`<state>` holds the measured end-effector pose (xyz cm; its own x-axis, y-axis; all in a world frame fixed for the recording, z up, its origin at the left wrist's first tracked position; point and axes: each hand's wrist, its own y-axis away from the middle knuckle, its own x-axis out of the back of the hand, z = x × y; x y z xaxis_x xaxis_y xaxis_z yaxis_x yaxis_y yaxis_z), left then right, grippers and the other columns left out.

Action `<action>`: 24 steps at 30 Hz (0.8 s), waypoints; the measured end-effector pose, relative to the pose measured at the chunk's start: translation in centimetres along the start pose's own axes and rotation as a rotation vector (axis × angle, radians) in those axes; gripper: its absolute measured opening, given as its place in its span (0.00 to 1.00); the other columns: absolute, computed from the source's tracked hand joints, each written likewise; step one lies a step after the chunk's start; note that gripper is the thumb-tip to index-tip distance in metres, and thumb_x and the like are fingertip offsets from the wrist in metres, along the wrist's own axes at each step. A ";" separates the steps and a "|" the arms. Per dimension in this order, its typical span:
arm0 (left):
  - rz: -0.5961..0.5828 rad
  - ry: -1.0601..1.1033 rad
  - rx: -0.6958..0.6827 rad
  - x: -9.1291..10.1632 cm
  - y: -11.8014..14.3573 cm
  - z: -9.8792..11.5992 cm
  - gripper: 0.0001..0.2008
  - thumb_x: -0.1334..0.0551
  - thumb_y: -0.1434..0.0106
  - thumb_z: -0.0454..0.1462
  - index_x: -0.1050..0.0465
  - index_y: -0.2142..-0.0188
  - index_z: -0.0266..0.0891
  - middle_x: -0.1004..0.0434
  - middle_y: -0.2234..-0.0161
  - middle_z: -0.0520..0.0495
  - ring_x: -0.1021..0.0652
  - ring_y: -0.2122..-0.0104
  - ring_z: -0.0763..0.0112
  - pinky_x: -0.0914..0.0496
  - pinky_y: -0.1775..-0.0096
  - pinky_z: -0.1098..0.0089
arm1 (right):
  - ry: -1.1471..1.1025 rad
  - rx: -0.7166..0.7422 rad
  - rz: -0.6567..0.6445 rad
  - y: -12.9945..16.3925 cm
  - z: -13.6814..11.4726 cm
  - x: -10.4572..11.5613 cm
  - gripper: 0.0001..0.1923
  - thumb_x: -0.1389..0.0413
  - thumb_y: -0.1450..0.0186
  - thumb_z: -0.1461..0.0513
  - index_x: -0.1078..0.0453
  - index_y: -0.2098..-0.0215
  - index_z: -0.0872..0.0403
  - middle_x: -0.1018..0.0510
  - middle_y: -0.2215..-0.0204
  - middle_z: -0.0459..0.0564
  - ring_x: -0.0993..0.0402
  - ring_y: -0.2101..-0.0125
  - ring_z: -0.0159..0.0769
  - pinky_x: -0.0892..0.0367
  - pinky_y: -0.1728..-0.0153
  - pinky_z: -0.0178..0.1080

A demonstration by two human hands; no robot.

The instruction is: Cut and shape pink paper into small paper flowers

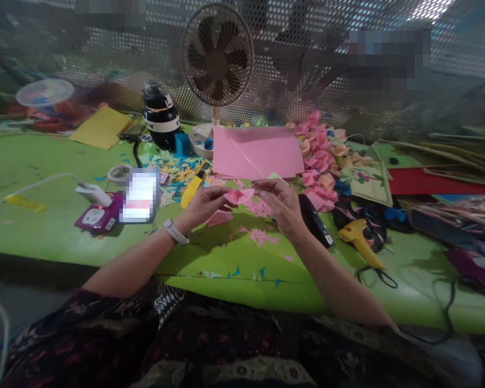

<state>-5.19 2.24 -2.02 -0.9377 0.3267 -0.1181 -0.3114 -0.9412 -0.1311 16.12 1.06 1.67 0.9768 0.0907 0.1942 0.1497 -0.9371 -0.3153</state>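
Left hand point(204, 206) and right hand point(281, 202) — fingertips pinched together — hold one pink paper piece point(239, 196).

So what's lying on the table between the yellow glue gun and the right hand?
In the head view, a black stapler lies on the green table between the right hand and the yellow glue gun.

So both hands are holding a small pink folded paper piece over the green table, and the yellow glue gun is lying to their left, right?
Not quite. In the head view both hands, left hand and right hand, do hold the pink paper piece over the green table, but the yellow glue gun lies to their right.
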 end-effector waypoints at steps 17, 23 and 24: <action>0.008 -0.251 -0.159 -0.2 0.3 -0.2 0.12 0.37 0.37 0.40 0.19 0.59 0.36 0.17 0.66 0.43 0.17 0.69 0.70 0.20 0.65 0.70 | 0.138 0.014 -0.097 0.1 0.2 -0.5 0.08 0.43 0.39 0.65 0.26 0.62 0.53 0.18 0.61 0.53 0.21 0.62 0.37 0.23 0.58 0.45; 0.037 -0.598 -0.388 0.0 0.4 -0.3 0.11 0.38 0.38 0.35 0.19 0.58 0.38 0.15 0.64 0.43 0.18 0.67 0.69 0.22 0.64 0.69 | 0.399 0.195 -0.207 0.2 1.1 -0.4 0.15 0.45 0.38 0.68 0.23 0.55 0.53 0.17 0.58 0.53 0.20 0.59 0.40 0.24 0.56 0.47; 0.033 -0.645 -0.416 0.1 0.3 -0.3 0.12 0.38 0.38 0.35 0.19 0.57 0.39 0.15 0.64 0.43 0.18 0.66 0.69 0.23 0.63 0.69 | 0.425 0.216 -0.212 0.2 1.1 -0.4 0.15 0.45 0.38 0.68 0.23 0.54 0.53 0.17 0.57 0.53 0.20 0.59 0.40 0.24 0.56 0.48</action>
<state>-5.31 1.99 -2.37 -0.8896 0.0640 0.4522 -0.3179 -0.7977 -0.5125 15.95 1.21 0.47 0.7796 0.0836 0.6207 0.4094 -0.8180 -0.4040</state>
